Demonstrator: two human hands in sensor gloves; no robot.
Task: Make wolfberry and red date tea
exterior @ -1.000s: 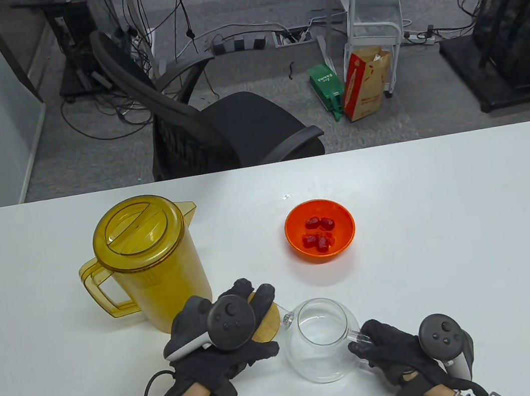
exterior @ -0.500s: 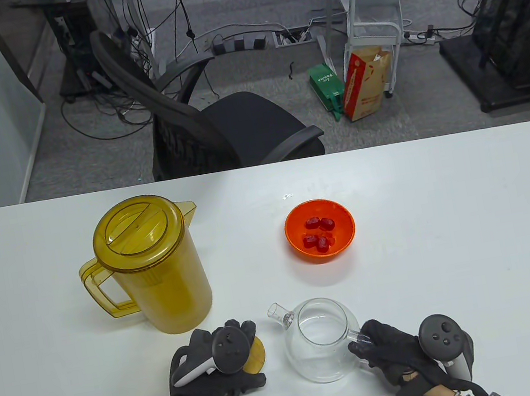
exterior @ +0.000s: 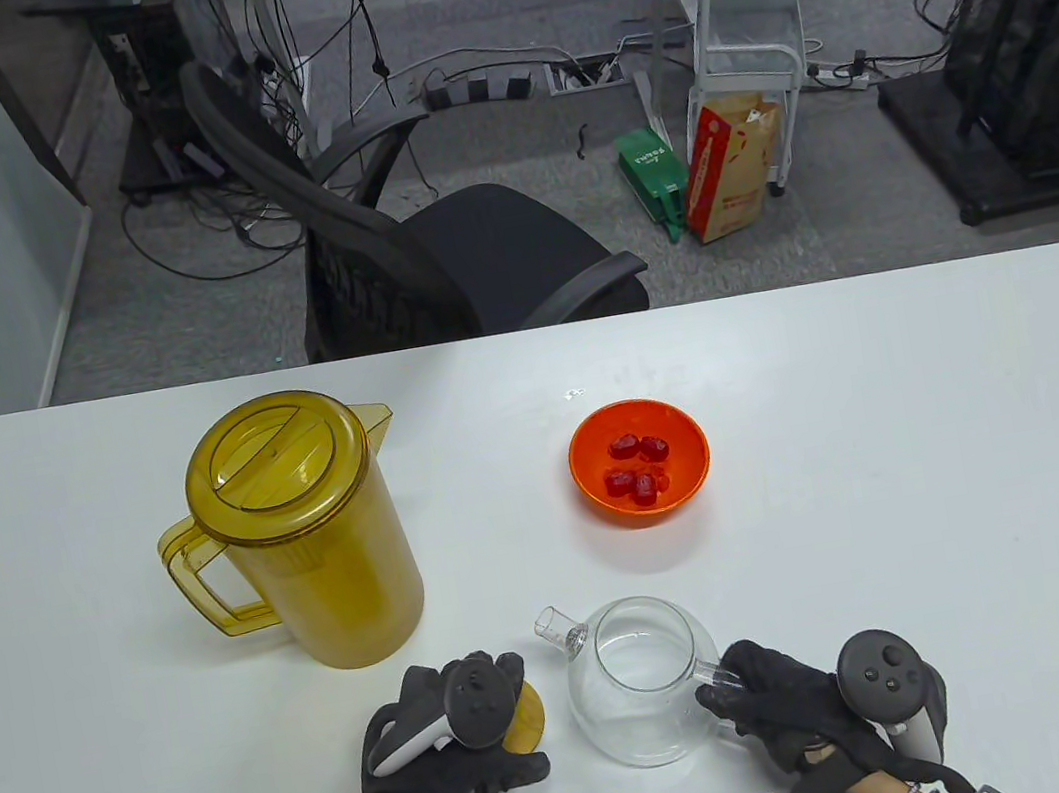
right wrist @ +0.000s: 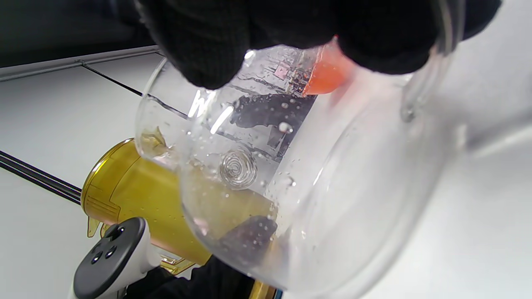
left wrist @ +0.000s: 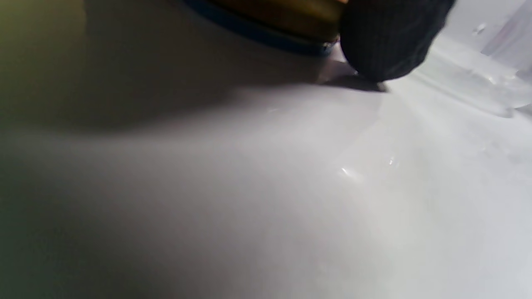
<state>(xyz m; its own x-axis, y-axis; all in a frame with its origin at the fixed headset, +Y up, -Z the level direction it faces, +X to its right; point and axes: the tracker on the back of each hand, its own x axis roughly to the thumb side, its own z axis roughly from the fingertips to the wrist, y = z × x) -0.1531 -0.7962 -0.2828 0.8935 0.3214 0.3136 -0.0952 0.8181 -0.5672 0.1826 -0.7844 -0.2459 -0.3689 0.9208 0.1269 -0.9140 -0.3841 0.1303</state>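
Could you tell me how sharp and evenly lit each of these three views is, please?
Table view: sharp and evenly lit, with small glints on the glass teapot. Left wrist view: soft and blurred, its left side dark under the shadow of the left hand, bright on the right. Right wrist view: the yellow pitcher appears warped through the teapot, and the right hand's fingers are nearly featureless black.

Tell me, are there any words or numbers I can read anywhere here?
Green box on the floor: white lettering, too small to read.
Red and tan carton beside it: red print, too blurred to read.
Pitcher, bowl, teapot: no writing that I can see.
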